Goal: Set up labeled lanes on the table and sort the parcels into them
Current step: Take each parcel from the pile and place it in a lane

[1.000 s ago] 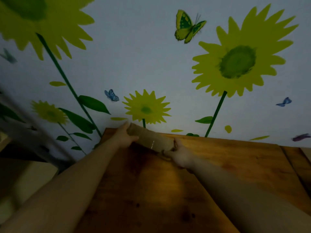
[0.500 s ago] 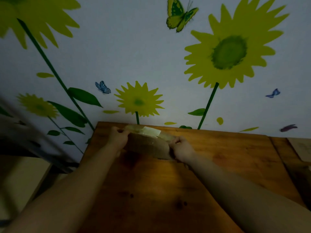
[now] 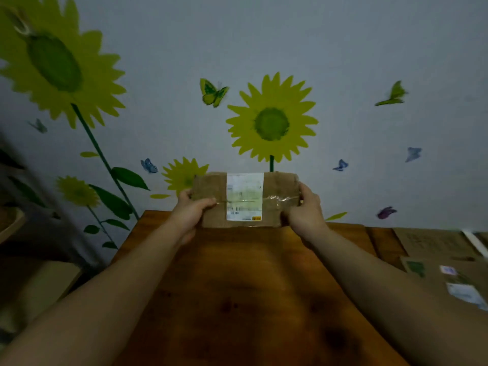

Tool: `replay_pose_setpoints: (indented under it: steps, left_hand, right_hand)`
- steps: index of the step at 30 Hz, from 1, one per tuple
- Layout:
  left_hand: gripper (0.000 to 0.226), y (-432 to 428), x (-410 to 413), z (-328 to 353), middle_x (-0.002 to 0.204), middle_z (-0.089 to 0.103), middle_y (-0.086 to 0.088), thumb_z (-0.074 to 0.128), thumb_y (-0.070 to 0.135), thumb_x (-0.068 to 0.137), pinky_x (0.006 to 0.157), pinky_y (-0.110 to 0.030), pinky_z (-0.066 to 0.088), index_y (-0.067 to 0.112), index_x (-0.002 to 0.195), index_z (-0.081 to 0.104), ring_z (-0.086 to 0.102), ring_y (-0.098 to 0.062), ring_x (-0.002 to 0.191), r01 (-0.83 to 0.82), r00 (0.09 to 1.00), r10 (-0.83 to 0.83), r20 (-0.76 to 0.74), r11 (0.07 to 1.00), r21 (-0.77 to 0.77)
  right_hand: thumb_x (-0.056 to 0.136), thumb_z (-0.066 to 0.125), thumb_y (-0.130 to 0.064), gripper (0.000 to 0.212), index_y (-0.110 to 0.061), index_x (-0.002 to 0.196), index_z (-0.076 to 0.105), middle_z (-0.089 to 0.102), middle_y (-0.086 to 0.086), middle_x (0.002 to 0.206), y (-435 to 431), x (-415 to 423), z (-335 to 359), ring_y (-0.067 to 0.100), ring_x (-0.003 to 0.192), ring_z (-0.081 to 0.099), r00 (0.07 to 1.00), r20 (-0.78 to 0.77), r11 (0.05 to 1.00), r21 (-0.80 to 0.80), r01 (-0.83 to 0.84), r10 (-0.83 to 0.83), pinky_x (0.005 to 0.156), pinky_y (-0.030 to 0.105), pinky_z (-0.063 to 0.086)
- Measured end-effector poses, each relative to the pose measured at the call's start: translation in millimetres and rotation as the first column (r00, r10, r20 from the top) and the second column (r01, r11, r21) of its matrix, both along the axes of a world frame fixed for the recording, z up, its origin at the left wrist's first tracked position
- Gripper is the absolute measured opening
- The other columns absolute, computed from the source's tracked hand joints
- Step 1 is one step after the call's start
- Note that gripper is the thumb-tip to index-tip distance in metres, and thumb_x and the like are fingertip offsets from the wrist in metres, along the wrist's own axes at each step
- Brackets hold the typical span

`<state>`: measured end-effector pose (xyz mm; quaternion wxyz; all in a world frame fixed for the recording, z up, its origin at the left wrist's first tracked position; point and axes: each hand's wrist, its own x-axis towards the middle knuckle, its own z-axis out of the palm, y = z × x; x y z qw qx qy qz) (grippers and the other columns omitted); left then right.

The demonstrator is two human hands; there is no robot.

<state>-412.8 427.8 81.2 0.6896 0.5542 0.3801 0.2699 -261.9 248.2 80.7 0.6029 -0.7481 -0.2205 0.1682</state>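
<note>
I see the left hand [image 3: 190, 213] and right hand [image 3: 304, 210] each gripping an end of the brown parcel [image 3: 211, 196], held up over the far edge of the wooden table [image 3: 250, 299], white label [image 3: 244, 196] facing me. More cardboard parcels [image 3: 443, 262] lie at right.

Two bare arms and hands, seen from the wearer's own head camera.
The left hand [image 3: 190, 211] and right hand [image 3: 305, 213] are uncovered, and the left forearm [image 3: 111, 291] and right forearm [image 3: 383, 283] show as bare skin all the way to the picture's lower edge. In the dim light, the nails and any finer marks on the skin are too dark to make out.
</note>
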Motion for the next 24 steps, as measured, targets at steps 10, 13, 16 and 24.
replay_pose_setpoints:
  steps: [10,13,16,24]
  left_hand:
    - [0.082,-145,26,30,0.110,0.055,0.007,0.064,-0.025,0.065,0.072,-0.023,0.052,0.029,0.122,0.038,0.057,-0.008,0.095,0.171,0.980,-0.195,0.028,0.911,0.376]
    - [0.081,-168,39,38,0.109,0.054,0.011,0.064,-0.023,0.067,0.070,-0.026,0.053,0.032,0.120,0.037,0.059,-0.008,0.093,0.231,0.959,-0.280,0.052,0.870,0.435]
    - [0.067,-195,50,38,0.103,0.056,0.005,0.065,-0.008,0.079,0.057,-0.024,0.054,0.037,0.119,0.033,0.065,-0.012,0.081,0.276,0.946,-0.319,0.058,0.887,0.370]
    - [0.057,-313,72,10,0.110,0.061,0.003,0.063,0.015,0.087,0.063,-0.024,0.047,0.037,0.130,0.033,0.062,-0.014,0.087,0.650,0.759,-0.642,-0.106,0.736,0.189]
  right_hand:
    - [0.086,0.059,0.004,0.041,-0.029,0.104,0.042,0.052,-0.012,0.098,-160,17,22,0.018,0.096,0.058,0.987,0.084,0.983,0.129,0.128,-0.140,0.074,0.031,0.054]
    - [0.085,0.058,0.005,0.050,-0.030,0.114,0.040,0.049,-0.018,0.101,-198,15,29,0.015,0.104,0.054,0.966,0.139,0.972,0.118,0.203,-0.219,0.082,0.022,0.048]
    - [0.089,0.062,-0.006,0.062,-0.027,0.140,0.033,0.049,-0.008,0.120,-238,8,33,0.014,0.111,0.050,0.943,0.079,0.942,0.124,0.312,-0.322,0.098,0.035,0.046]
    - [0.087,0.067,-0.021,0.036,-0.024,0.121,0.057,0.065,-0.007,0.101,-366,-33,8,0.013,0.089,0.063,0.843,-0.143,0.840,0.097,0.533,-0.519,0.081,0.039,0.056]
